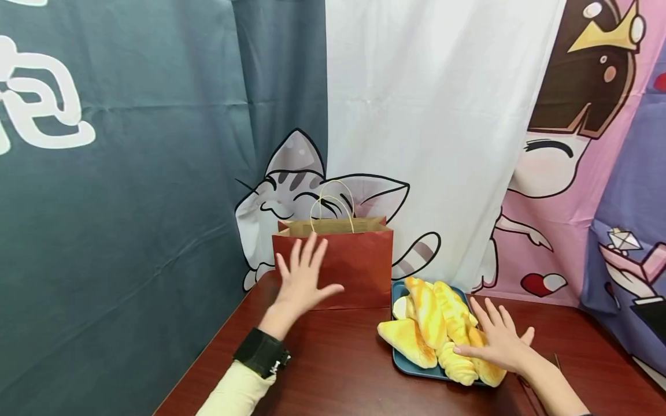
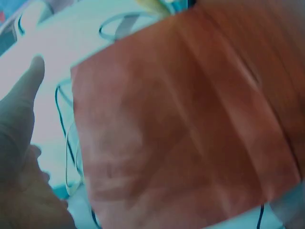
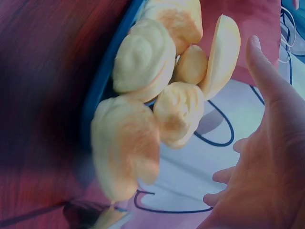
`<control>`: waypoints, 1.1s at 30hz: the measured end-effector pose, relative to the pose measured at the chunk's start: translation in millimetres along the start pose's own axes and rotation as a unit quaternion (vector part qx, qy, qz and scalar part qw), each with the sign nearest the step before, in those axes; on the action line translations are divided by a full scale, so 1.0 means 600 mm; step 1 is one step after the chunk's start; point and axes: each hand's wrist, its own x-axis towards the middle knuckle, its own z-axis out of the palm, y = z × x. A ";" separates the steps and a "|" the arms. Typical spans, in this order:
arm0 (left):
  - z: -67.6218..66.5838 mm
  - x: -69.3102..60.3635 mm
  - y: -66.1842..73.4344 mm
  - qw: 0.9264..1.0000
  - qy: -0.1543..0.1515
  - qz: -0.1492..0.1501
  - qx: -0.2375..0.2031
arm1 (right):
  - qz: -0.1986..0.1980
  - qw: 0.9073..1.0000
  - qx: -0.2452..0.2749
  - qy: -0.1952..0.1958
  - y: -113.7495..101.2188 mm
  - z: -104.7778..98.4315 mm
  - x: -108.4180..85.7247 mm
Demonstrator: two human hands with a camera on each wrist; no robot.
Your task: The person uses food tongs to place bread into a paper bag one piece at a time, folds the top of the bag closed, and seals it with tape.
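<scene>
A red paper bag (image 1: 343, 266) with thin looped handles stands upright at the back of the table, its mouth facing up. In front of it my left hand (image 1: 300, 283) is raised with the fingers spread, holding nothing; the left wrist view shows the bag (image 2: 152, 124) close beyond the thumb. To the bag's right, a blue tray (image 1: 403, 363) carries several bread rolls (image 1: 429, 315) in a heap. My right hand (image 1: 496, 341) hovers over the tray's right side with spread fingers, and no bread is in it. In the right wrist view the breads (image 3: 143, 57) lie beside that hand.
The dark red wooden table (image 1: 333, 370) reaches to a cartoon-printed cloth backdrop (image 1: 416, 104) behind and a dark teal cloth (image 1: 130, 202) on the left. A thin dark object (image 1: 531, 393), partly hidden by my right forearm, lies at the right.
</scene>
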 end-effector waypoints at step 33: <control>-0.024 -0.006 -0.126 0.956 -0.034 -0.142 -0.254 | 0.033 0.999 -0.018 0.008 0.076 0.012 -0.066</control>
